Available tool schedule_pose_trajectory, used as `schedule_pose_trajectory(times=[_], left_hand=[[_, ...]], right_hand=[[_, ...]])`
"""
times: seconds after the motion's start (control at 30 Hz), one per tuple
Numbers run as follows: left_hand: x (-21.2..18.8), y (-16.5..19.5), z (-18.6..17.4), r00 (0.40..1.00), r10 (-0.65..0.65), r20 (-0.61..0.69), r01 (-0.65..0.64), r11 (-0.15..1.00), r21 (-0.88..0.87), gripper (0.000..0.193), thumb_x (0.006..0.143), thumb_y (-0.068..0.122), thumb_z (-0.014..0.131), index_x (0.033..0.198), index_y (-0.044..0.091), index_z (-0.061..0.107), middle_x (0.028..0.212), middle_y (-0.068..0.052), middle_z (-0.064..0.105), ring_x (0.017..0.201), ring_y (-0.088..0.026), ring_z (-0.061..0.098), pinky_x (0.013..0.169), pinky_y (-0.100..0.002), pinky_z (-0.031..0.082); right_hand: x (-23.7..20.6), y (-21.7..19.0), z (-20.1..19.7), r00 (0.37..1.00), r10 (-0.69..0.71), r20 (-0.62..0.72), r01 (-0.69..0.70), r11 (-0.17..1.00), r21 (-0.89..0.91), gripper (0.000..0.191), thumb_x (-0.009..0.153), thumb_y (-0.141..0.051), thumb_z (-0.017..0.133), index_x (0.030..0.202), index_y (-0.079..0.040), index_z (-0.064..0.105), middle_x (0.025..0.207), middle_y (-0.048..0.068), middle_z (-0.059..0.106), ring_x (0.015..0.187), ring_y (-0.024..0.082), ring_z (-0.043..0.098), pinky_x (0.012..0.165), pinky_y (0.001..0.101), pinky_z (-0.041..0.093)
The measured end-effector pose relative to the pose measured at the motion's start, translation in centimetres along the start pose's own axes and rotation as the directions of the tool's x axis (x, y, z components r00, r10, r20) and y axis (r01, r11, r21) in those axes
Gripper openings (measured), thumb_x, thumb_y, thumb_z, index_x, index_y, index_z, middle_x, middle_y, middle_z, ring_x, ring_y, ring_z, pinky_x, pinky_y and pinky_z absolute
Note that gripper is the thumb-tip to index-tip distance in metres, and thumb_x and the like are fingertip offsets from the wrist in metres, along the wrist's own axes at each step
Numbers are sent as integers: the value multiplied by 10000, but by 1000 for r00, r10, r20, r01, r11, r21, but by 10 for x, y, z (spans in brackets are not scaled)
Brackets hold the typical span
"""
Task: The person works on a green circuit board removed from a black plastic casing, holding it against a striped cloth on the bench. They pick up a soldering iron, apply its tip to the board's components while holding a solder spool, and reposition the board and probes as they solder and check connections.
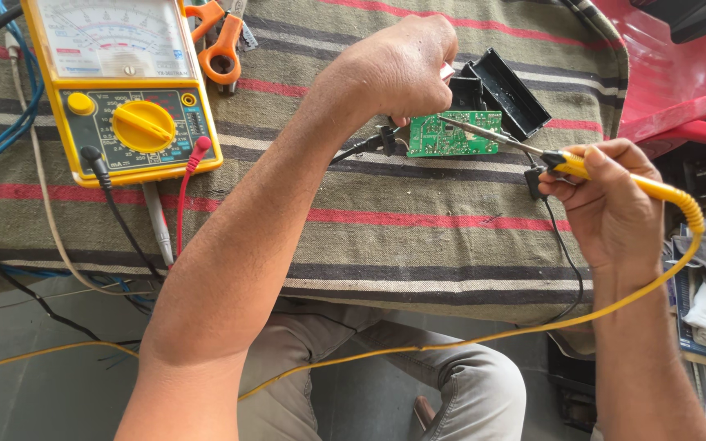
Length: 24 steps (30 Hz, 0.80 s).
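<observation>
Right hand [606,200] is closed in a pen-style grip on the yellow-handled soldering iron [590,169], metal tip slanted down-left onto the small green printed circuit board [454,135]; a pen hold suits fine tip control. Left hand [402,69] is curled into a fist just above the board's upper edge, seemingly pinning or pinching it steady, though what the fingers hold is hidden. Largest first: striped olive-and-red woven cloth [418,237] covers the table, likely as a pad. Yellow analog multimeter [120,86] lies top left, well apart, black and red leads plugged in. Black plastic casing half [507,91] lies open just beside the board. Orange-handled cutters [218,41] near the meter. Board: flat, green, white markings, black lead at its left edge.
</observation>
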<state>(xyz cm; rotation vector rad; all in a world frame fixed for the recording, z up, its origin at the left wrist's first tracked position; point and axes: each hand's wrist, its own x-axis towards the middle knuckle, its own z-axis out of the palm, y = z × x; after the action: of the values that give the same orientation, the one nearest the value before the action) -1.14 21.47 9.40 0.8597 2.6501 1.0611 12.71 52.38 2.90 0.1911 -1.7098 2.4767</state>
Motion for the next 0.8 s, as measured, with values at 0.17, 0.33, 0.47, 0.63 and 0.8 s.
schedule_pose_trajectory(times=[0.17,0.33,0.47,0.63,0.8], left_hand=[[-1,2,-1,1000,-15,14,16,1000,-27,140,762,-18,640,885,-15,708,764,-144,749,612,-172,774,515,-318,640],[-3,1,-3,1000,-8,17,9,1000,-28,105,769,-5,640,851,-34,699,757,-151,745,605,-173,770,506,-320,636],[-1,0,-2,1000,-13,23,14,997,-71,113,755,-8,636,845,-22,703,743,-141,745,593,-169,768,499,-313,639],[0,-2,0,1000,2,20,0,997,-81,111,756,-14,634,837,-38,706,728,-158,738,588,-160,766,487,-300,639],[1,-3,1,1000,-2,13,3,996,-94,107,751,-3,648,835,-31,708,711,-148,733,579,-159,764,477,-296,633]], right_hand=[[24,-9,-27,986,101,134,-107,993,39,139,1179,-33,611,1061,41,603,1117,226,713,997,325,735,927,454,619],[57,-16,-49,956,173,237,-182,983,14,123,1170,-31,616,1079,51,606,1142,239,709,1038,345,731,969,467,613],[81,-27,-57,931,199,305,-201,979,-25,65,1135,18,612,1086,60,613,1173,251,703,1085,363,726,982,479,611],[105,-47,-44,907,219,359,-159,969,-190,32,1101,65,609,1081,66,634,1190,269,689,1116,367,711,988,507,615],[121,-71,-11,923,208,324,-52,901,-431,57,1011,39,627,1050,38,670,1096,264,691,1001,358,721,912,484,620]])
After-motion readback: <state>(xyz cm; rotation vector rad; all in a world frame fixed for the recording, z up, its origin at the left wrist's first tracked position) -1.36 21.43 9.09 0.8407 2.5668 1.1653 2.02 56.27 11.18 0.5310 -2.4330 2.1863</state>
